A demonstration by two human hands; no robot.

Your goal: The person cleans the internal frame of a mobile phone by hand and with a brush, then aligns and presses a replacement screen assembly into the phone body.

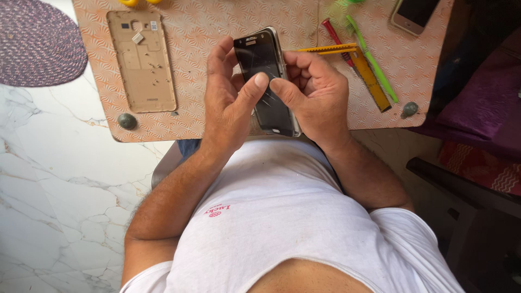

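Both hands are holding a dark phone [267,81] above the edge of the patterned table [217,32], close in front of the person's white shirt [282,217]; the left hand [230,103] is wrapping the phone's left edge with its fingers behind, and its thumb is lying across the glass; the right hand [315,95] is cupping the right edge, its thumb meeting the left thumb near the middle of the screen. The glass under the thumbs is showing fine scratches or cracks, though which is hard to tell.

Judging from this, the thumbs pressing on damaged glass could be spreading the cracks or catching a splinter; the phone is hanging over the table edge, so a slipping grip could be sending it to the marble floor [54,163].

Just right of the grip, a yellow ruler-like tool [372,81], a red-handled tool [332,31] and a green stick [372,59] are lying on the table; well left of it, a gold back cover [142,62] is lying inner side up; far right, beyond the tools, a second phone [415,15] is resting at the table's corner; a purple mat [38,43] is lying on the floor far left.
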